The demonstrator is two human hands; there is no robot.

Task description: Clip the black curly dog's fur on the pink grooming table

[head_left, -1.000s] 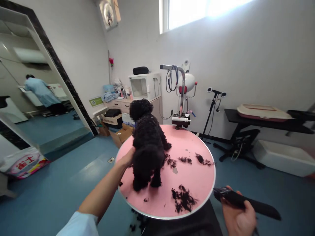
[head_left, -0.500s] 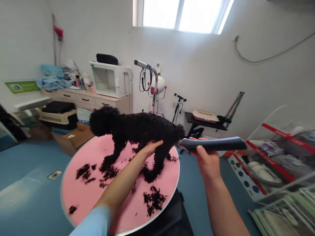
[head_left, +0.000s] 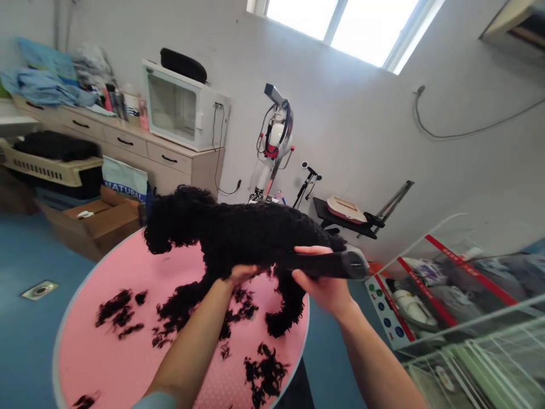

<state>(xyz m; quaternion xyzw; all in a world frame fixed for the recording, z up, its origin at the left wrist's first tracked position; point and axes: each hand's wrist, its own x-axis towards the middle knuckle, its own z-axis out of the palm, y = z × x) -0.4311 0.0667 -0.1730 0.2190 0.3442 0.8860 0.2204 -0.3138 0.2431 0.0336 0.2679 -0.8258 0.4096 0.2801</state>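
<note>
A curly black dog (head_left: 255, 227) stands on a round pink table (head_left: 128, 363), its head to the left. My left hand (head_left: 243, 274) reaches beneath its belly just behind the front legs and holds it there; the fingertips are hidden in the fur. Wrapped in my right hand (head_left: 326, 292) is a dark hair clipper (head_left: 323, 264), lying level along the dog's flank near the hind leg. Its blade end cannot be told apart from the black coat. Cut tufts of black fur (head_left: 266, 369) are scattered over the table top.
A grooming arm (head_left: 276, 96) with hanging loops rises behind the dog. Left of the table are an open cardboard box (head_left: 97, 221) and a pet carrier (head_left: 51, 165). At right stand a rack with red strips (head_left: 426, 289) and a wire cage (head_left: 481, 358).
My right hand has brought the clipper from behind the rump leftward onto the dog's flank and turned it. My left hand has slid forward under the belly, away from the hind leg. The view has tilted.
</note>
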